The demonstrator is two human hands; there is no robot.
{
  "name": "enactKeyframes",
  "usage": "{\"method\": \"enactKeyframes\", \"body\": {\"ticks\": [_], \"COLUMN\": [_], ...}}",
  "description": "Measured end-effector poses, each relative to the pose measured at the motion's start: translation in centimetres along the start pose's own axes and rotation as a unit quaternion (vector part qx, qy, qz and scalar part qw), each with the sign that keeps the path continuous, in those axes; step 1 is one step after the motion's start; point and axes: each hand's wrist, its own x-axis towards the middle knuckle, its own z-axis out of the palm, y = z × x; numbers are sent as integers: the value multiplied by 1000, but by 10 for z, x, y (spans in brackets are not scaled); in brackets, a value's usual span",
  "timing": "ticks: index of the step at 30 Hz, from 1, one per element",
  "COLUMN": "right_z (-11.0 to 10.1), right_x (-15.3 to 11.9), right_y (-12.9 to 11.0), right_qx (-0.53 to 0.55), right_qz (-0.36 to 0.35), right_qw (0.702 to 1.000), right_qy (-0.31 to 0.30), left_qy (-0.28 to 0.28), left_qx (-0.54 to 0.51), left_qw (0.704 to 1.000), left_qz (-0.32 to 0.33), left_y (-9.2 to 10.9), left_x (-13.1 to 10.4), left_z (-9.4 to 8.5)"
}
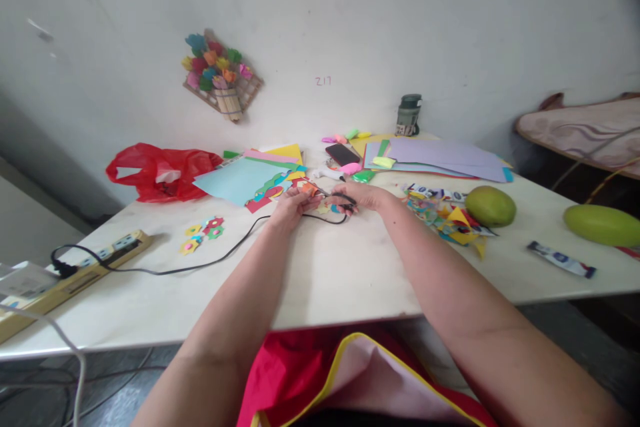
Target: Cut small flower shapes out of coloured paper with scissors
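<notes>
My left hand (296, 207) is over the middle of the table, its fingers pinched on a small orange paper piece (309, 187). Just to the right, my right hand (367, 196) is closed round dark-handled scissors (344, 200), whose blades point left toward the paper. Beyond the hands lies a white glue gun (327, 174); a black cord (235, 250) runs past my fingers to a power strip (107, 257). Strips of coloured paper cutouts (270, 190) lie left of my left hand. Small paper flowers (190, 247) rest nearer to me on the left.
A red plastic bag (150, 180) and paper sheets (225, 180) lie left. Behind are a phone (343, 155), highlighters (351, 168) and a bottle (409, 117). To the right are more sheets (440, 155), paper scraps (450, 223), green fruit (490, 205) and a tube (561, 259).
</notes>
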Motion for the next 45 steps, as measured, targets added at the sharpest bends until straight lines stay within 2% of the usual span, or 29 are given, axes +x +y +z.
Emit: {"method": "enactKeyframes", "body": {"ticks": [22,30,45], "right_z": [-1,-1,-3], "right_x": [6,3,8], "right_y": [7,5,12], "right_qx": [32,2,18], "right_qz": [0,0,-8], "right_qw": [999,1000,1000], "right_qy": [-13,-5,-8], "left_qy": [-3,-7,-17], "left_qx": [3,5,-4], "left_qw": [1000,1000,1000], "left_qz": [3,-4,-3], "left_y": [-1,0,0], "left_x": [0,-1,0], "left_z": [-1,-1,-2]}}
